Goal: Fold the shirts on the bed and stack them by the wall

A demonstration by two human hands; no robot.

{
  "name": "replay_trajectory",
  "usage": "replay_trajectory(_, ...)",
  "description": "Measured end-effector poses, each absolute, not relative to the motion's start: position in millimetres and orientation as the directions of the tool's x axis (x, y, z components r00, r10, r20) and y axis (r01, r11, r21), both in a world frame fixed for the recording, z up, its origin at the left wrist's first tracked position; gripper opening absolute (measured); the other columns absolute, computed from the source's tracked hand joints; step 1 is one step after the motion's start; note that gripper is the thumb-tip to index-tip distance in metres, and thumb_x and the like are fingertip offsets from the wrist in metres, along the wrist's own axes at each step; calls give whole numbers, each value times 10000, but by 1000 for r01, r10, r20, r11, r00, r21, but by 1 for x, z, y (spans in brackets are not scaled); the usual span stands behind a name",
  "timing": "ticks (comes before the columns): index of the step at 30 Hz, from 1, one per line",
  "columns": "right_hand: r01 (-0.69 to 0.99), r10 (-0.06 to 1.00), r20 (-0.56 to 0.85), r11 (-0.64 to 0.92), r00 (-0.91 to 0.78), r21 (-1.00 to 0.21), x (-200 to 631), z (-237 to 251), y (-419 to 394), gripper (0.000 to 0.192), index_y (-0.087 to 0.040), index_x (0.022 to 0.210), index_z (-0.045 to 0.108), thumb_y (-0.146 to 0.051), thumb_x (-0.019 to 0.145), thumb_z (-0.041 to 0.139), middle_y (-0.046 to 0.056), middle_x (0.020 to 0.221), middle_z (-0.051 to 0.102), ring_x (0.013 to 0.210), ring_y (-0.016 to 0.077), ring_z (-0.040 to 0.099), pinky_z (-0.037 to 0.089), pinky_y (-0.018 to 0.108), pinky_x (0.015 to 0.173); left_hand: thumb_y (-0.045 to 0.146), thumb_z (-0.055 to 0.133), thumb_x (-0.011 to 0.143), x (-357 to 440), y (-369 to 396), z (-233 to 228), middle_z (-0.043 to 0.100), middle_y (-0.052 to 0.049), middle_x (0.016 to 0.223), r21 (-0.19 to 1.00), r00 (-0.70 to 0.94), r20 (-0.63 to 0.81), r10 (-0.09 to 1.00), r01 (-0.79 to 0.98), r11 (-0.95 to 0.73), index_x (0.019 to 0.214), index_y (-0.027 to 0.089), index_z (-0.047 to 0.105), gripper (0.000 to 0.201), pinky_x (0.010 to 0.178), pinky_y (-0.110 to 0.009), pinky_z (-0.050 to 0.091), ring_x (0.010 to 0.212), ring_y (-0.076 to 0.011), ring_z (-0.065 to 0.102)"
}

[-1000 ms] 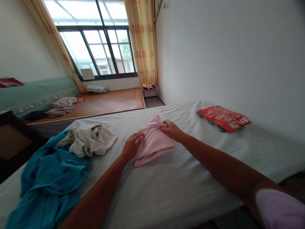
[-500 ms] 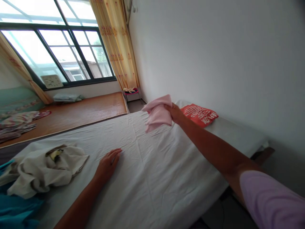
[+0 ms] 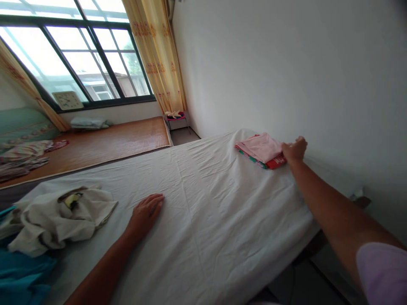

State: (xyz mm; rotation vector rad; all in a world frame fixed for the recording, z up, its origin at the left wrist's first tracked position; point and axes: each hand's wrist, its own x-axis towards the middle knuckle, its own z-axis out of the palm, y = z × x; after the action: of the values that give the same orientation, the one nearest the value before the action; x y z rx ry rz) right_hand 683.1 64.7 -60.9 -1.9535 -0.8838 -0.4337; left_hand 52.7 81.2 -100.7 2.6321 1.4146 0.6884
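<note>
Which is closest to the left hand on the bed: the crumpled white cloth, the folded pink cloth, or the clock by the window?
From the left hand:
1. Crumpled white cloth, just left on the bed.
2. Folded pink cloth, across the bed, right.
3. Square clock, far back on the windowsill.

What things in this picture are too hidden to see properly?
Head view only:
- Folded red printed cloth: mostly covered by the folded pink cloth.
- Crumpled teal fabric: cut off at the left edge.
- Right hand: fingertips curl away, contact unclear.
- Small square clock: too small to read.

The right hand rests beside the folded pink cloth on the red garment; the left hand lies flat on the sheet.
</note>
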Motion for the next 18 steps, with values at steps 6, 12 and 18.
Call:
replay_trajectory(6, 929, 778, 623, 168, 81, -331, 578, -64, 114, 468, -132, 1206, 557, -189, 743, 526, 191, 1196, 607, 1139, 316, 563, 426, 506, 1014, 316, 387, 958, 56, 64, -85, 650, -35, 1271, 161, 472, 275, 837, 836, -524, 1160, 265, 665, 347, 1081, -418, 394, 1209, -208, 557)
replay_trajectory(12, 678, 739, 508, 647, -443, -349, 416, -80, 114, 341, -203, 1140, 632, -208, 816, 528, 127, 1258, 609, 1170, 264, 582, 438, 468, 1047, 245, 453, 916, 11, 58, -38, 487, -81, 1452, -17, 83, 480, 873, 996, -85, 1240, 244, 618, 364, 1101, -485, 325, 1360, -293, 396)
replay_trajectory(18, 507, 681, 397, 727, -615, -462, 331, -90, 99, 342, -210, 1138, 637, -131, 823, 528, 110, 1337, 558, 924, 183, 663, 515, 397, 931, 325, 516, 885, -71, 52, -17, 524, -266, 1348, 53, -386, 477, 789, 909, 413, 1350, 115, 488, 511, 970, -588, 400, 1266, -422, 472)
